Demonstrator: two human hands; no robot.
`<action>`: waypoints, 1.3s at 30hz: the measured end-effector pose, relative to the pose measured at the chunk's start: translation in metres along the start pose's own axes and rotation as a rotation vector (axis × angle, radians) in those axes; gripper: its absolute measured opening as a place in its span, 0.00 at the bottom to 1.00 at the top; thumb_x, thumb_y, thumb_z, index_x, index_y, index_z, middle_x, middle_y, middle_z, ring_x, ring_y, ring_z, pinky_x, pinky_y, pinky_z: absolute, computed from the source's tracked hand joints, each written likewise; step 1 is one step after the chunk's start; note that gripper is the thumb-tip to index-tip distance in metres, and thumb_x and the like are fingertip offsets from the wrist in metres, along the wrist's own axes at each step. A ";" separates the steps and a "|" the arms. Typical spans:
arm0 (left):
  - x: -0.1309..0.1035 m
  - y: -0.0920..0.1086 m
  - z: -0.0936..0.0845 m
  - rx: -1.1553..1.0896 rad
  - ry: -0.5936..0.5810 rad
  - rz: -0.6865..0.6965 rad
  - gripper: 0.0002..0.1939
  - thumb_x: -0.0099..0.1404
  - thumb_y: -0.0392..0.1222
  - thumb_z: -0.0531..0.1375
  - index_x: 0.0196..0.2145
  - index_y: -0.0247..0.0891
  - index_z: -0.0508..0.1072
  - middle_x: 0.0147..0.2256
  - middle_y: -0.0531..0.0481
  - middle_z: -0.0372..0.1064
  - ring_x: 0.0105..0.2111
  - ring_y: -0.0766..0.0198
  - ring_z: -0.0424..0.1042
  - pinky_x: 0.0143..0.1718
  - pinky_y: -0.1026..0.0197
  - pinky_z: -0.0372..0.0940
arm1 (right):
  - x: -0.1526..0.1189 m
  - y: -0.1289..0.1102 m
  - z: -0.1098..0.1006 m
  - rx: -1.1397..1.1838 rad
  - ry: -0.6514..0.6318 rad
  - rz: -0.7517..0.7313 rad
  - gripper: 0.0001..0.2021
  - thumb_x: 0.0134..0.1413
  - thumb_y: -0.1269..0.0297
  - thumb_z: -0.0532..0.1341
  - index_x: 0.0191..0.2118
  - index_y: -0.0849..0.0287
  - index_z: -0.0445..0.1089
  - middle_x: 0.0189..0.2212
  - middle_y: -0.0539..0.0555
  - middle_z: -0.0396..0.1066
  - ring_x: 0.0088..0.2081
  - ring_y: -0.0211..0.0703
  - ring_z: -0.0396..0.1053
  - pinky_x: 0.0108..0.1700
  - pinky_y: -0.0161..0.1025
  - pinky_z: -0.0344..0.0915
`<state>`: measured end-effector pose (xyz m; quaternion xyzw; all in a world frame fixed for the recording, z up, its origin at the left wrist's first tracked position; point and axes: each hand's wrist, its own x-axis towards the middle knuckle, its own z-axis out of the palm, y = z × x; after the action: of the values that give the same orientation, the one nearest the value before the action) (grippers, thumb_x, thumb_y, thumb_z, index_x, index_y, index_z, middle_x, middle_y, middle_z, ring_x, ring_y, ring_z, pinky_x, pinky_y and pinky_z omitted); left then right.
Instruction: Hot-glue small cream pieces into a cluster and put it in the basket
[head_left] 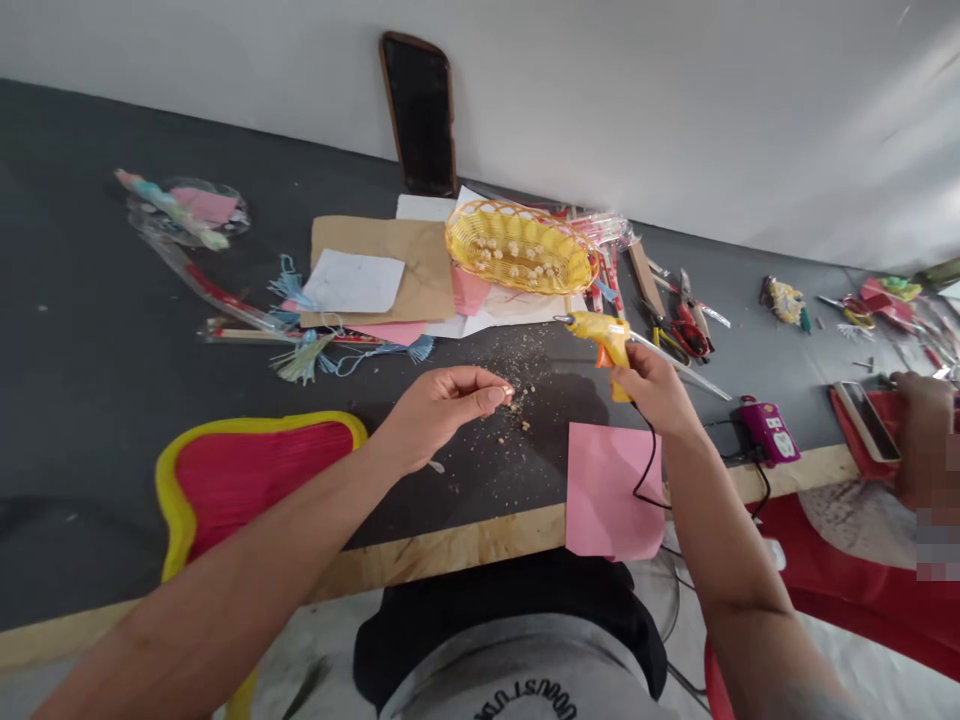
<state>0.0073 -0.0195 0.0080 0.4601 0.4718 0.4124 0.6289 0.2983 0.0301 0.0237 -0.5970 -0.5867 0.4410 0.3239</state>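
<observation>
My right hand (651,385) grips a yellow hot glue gun (600,330) by its handle, nozzle pointing left and a clear glue stick (686,370) jutting out behind. Between thumb and fingertips, my left hand (450,405) pinches a small pale piece (507,391), too small to name. Below that hand, tan crumbs (525,426) are strewn over the dark tabletop (480,470). Behind both hands stands a yellow woven basket (517,245) with several small cream-coloured pieces in it. A pink paper sheet (611,480) hangs over the table's front edge, under the glue gun's cord.
A phone (420,115) leans on the wall. Brown paper (375,240), a white sheet (352,282) and tassels (300,358) lie left of the basket. Pliers (690,330) and a purple power adapter (771,430) are to the right, near another person's hand (926,420). A pink-and-yellow chair back (262,470) is at left.
</observation>
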 end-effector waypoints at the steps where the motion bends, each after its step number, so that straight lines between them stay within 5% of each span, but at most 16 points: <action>1: 0.000 0.000 0.000 -0.009 0.004 -0.002 0.13 0.58 0.52 0.70 0.34 0.40 0.83 0.31 0.49 0.77 0.30 0.67 0.68 0.35 0.63 0.64 | -0.002 -0.003 0.002 0.155 -0.036 -0.003 0.12 0.45 0.62 0.64 0.38 0.58 0.69 0.29 0.49 0.71 0.27 0.37 0.65 0.31 0.37 0.62; 7: 0.001 0.004 -0.002 -0.020 0.000 0.030 0.12 0.60 0.50 0.69 0.35 0.39 0.82 0.32 0.47 0.79 0.30 0.65 0.70 0.35 0.62 0.66 | -0.014 -0.004 0.025 0.639 -0.254 -0.020 0.16 0.50 0.52 0.67 0.41 0.55 0.68 0.31 0.51 0.72 0.24 0.36 0.62 0.25 0.37 0.60; 10: 0.000 0.009 -0.002 -0.020 -0.007 0.040 0.12 0.59 0.50 0.70 0.35 0.39 0.82 0.32 0.47 0.78 0.30 0.64 0.71 0.35 0.62 0.67 | -0.018 0.004 0.035 0.623 -0.327 -0.024 0.18 0.54 0.47 0.66 0.43 0.54 0.70 0.39 0.55 0.74 0.25 0.36 0.61 0.26 0.38 0.60; 16: -0.001 0.010 -0.006 0.005 0.013 0.026 0.13 0.60 0.52 0.69 0.35 0.38 0.80 0.31 0.47 0.78 0.30 0.64 0.72 0.33 0.63 0.67 | -0.029 0.009 0.040 0.613 -0.474 -0.053 0.16 0.59 0.46 0.65 0.41 0.54 0.72 0.37 0.56 0.72 0.24 0.34 0.58 0.25 0.36 0.57; 28: -0.002 0.014 -0.006 0.086 0.063 -0.006 0.11 0.57 0.51 0.69 0.30 0.40 0.81 0.28 0.48 0.78 0.29 0.63 0.73 0.31 0.63 0.67 | -0.030 0.005 0.036 0.529 -0.553 -0.086 0.17 0.62 0.45 0.62 0.41 0.54 0.72 0.27 0.50 0.63 0.23 0.35 0.53 0.23 0.36 0.52; 39: -0.003 0.018 -0.006 0.112 0.086 0.018 0.08 0.56 0.47 0.69 0.29 0.41 0.83 0.25 0.51 0.75 0.23 0.66 0.65 0.24 0.64 0.59 | -0.032 0.009 0.036 0.554 -0.564 -0.121 0.13 0.64 0.49 0.61 0.42 0.53 0.73 0.27 0.50 0.62 0.23 0.35 0.53 0.23 0.36 0.50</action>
<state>-0.0004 -0.0169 0.0250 0.4807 0.5168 0.4101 0.5776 0.2716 -0.0068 0.0062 -0.3070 -0.5453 0.7093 0.3245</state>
